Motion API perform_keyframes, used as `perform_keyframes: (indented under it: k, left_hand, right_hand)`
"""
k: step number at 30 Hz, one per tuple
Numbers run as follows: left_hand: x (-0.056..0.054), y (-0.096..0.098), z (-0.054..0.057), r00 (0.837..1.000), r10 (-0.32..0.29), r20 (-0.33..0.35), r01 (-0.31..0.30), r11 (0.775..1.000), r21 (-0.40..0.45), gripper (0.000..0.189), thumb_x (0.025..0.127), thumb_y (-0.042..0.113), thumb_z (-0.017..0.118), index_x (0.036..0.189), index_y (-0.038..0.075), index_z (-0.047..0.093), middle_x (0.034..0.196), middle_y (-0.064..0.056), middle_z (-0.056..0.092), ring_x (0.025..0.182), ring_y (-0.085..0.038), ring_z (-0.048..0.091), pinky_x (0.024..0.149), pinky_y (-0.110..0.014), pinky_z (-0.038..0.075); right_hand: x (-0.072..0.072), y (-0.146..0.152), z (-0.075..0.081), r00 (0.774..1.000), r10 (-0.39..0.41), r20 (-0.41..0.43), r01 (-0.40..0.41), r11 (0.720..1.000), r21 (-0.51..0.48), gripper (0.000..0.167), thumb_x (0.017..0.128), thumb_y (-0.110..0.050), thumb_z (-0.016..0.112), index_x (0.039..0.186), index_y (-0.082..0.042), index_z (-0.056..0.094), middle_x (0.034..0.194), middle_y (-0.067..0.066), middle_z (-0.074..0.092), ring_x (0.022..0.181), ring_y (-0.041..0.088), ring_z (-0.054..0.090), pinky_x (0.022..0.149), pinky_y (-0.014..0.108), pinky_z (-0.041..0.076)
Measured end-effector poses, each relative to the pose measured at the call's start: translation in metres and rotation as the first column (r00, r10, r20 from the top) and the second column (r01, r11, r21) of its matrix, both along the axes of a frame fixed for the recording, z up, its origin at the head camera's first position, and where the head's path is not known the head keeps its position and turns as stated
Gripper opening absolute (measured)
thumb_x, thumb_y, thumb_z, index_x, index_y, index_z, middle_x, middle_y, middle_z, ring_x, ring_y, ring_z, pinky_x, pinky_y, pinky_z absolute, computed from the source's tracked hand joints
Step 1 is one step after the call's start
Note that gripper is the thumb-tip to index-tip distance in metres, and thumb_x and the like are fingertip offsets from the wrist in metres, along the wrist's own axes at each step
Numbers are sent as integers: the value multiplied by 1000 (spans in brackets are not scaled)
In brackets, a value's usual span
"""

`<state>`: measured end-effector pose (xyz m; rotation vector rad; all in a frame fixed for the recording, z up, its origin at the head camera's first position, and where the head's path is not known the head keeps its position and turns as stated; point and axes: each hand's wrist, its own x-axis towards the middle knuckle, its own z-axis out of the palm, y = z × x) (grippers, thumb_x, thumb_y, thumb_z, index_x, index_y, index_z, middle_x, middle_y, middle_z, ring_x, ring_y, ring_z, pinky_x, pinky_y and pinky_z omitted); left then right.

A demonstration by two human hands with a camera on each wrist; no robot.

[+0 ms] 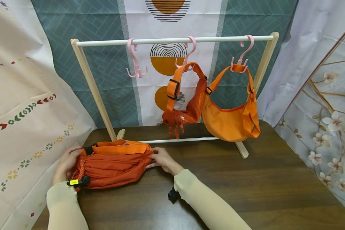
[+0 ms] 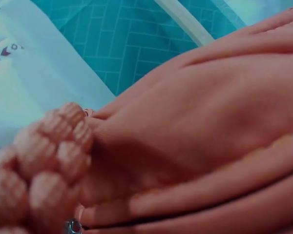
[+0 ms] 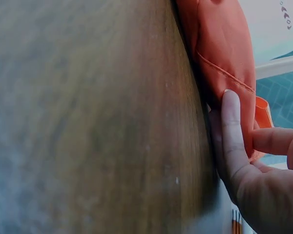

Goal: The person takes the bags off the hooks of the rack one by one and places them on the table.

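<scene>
A rust-red bag (image 1: 112, 169) with a lighter orange strap (image 1: 120, 149) lies at the left of the table, between the two hands. My left hand (image 1: 68, 163) grips its left end, beside a braided cord (image 1: 81, 169); part of that hand is hidden behind the bag. At the bag's right end my right hand (image 1: 162, 158) pinches the fabric between thumb and fingers, as the right wrist view shows. In the left wrist view the bag's folds (image 2: 200, 117) and the blurred braided cord (image 2: 49, 161) fill most of the picture.
Behind the bag stands a wooden rack with a white rail (image 1: 161, 41). Three pink hooks hang on it: a bare left hook (image 1: 137, 64), a middle one with a red-orange bag (image 1: 189, 110), a right one with an orange bag (image 1: 227, 123). Cloth (image 1: 23, 80) borders the table (image 1: 247, 191).
</scene>
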<state>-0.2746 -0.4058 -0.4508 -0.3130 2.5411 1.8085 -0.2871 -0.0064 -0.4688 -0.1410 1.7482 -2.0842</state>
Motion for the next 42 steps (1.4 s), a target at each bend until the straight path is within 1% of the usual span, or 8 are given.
perform_keyframes:
  k: [6, 16, 23, 26, 29, 33, 35, 42]
  left_hand:
    - [0, 0, 7, 999, 45, 18, -43, 994, -103, 60, 113, 28, 35, 157, -11, 23, 140, -24, 39, 89, -1, 49, 74, -19, 47]
    - [-6, 26, 24, 968, 178, -176, -200, 973, -116, 43, 111, 23, 48, 150, 5, 49, 129, -15, 57, 97, -6, 55, 81, -23, 45]
    - [-7, 43, 43, 954, 100, -284, -157, 970, -184, 47, 113, 28, 44, 151, 2, 48, 147, -27, 51, 130, -36, 48, 90, -30, 39]
    - [-5, 46, 49, 945, 94, -313, -161, 968, -194, 48, 113, 28, 45, 152, 1, 48, 142, -20, 57, 125, -25, 53, 88, -25, 40]
    - [-3, 50, 54, 929, 112, -352, -176, 972, -157, 44, 112, 27, 48, 149, 4, 53, 124, 3, 65, 111, -3, 54, 85, -16, 41]
    - [-1, 57, 65, 912, 78, -403, -127, 987, -96, 34, 111, 26, 50, 142, 13, 60, 107, 24, 61, 102, 7, 55, 83, -10, 45]
    - [0, 64, 71, 900, 29, -436, -78, 993, -94, 30, 112, 24, 49, 139, 17, 60, 107, 24, 61, 101, 6, 57, 82, -10, 47]
    - [-3, 93, 79, 852, -84, -518, 22, 992, -124, 36, 112, 17, 47, 142, -1, 54, 116, 4, 63, 101, 2, 60, 85, -11, 49]
  right_hand:
    - [1, 0, 2, 999, 34, -2, -34, 999, 24, 42, 100, 7, 48, 141, 10, 56, 112, 22, 68, 79, 26, 71, 75, 45, 63]
    - [4, 19, 14, 998, 4, -61, 6, 988, 157, 53, 98, 1, 50, 150, 1, 47, 124, 18, 55, 97, 31, 61, 77, 44, 63]
    - [7, 31, 29, 990, 50, -133, -23, 980, 199, 47, 99, -1, 50, 146, 2, 51, 132, 26, 54, 122, 43, 58, 94, 52, 56]
    - [9, 33, 34, 985, 64, -158, -32, 979, 200, 43, 101, 0, 51, 145, 3, 53, 136, 27, 52, 124, 45, 55, 99, 55, 53]
    - [11, 36, 39, 977, 84, -194, -45, 979, 200, 42, 102, 1, 50, 144, 4, 54, 137, 28, 52, 125, 47, 53, 104, 57, 49]
    - [12, 42, 47, 952, 128, -278, -59, 968, 243, 38, 103, 1, 51, 140, 4, 58, 137, 28, 56, 128, 46, 53, 108, 57, 46]
    - [13, 45, 53, 933, 146, -328, -51, 959, 280, 35, 104, 0, 52, 137, 3, 61, 134, 24, 60, 125, 42, 57, 108, 57, 46]
    - [14, 62, 73, 844, 197, -499, 16, 921, 390, 30, 103, -1, 55, 130, -2, 69, 127, 14, 68, 118, 31, 64, 100, 44, 51]
